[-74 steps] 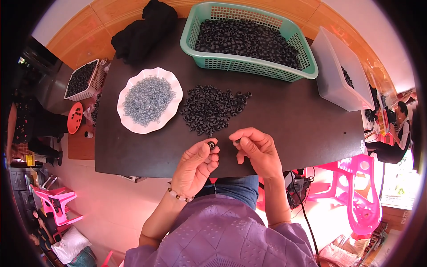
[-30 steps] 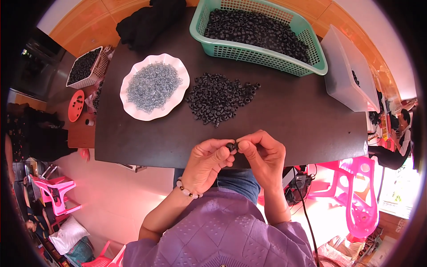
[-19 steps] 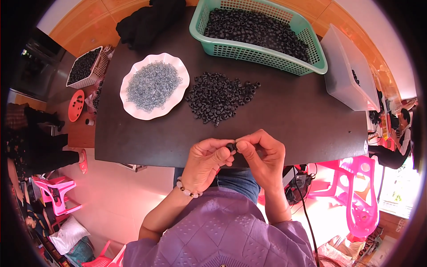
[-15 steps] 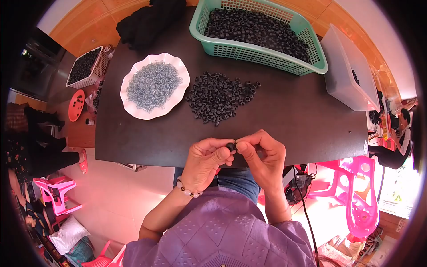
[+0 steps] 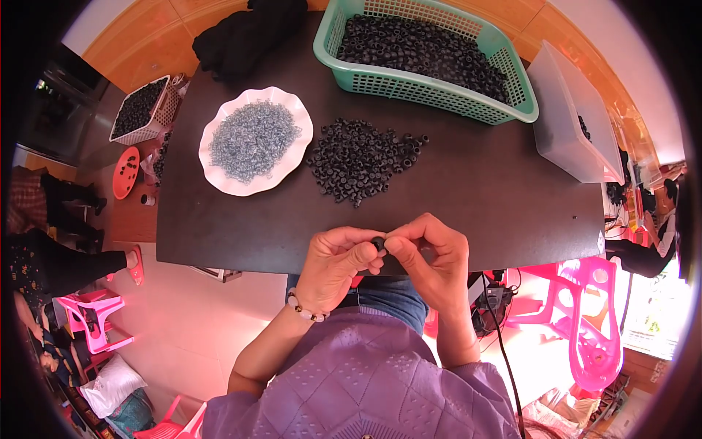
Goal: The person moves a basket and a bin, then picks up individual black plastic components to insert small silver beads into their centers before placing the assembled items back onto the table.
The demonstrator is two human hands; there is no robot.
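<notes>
Just in front of the table's near edge, my left hand (image 5: 330, 269) pinches a small round black plastic cap (image 5: 377, 244) between thumb and fingers. My right hand (image 5: 433, 260) meets it from the other side, thumb and forefinger pressed together at the cap's right edge. Whatever those right fingertips hold is too small or hidden to tell. Beyond my hands lies a loose pile of black caps (image 5: 358, 161) on the dark table (image 5: 241, 227). To its left, a white wavy-rimmed plate (image 5: 301, 155) carries a heap of small clear pieces (image 5: 252, 139).
A green basket (image 5: 431, 91) full of black caps stands at the back, beside a translucent bin (image 5: 578, 124). Black cloth (image 5: 248, 36) lies at the back left. Pink stools (image 5: 95, 318) stand on the floor, and a cable (image 5: 504, 351) hangs at my right.
My hands stay nearly in place; the right fingertips have shifted slightly left, closer against the black cap. At the far left, a person's legs have moved a little.
</notes>
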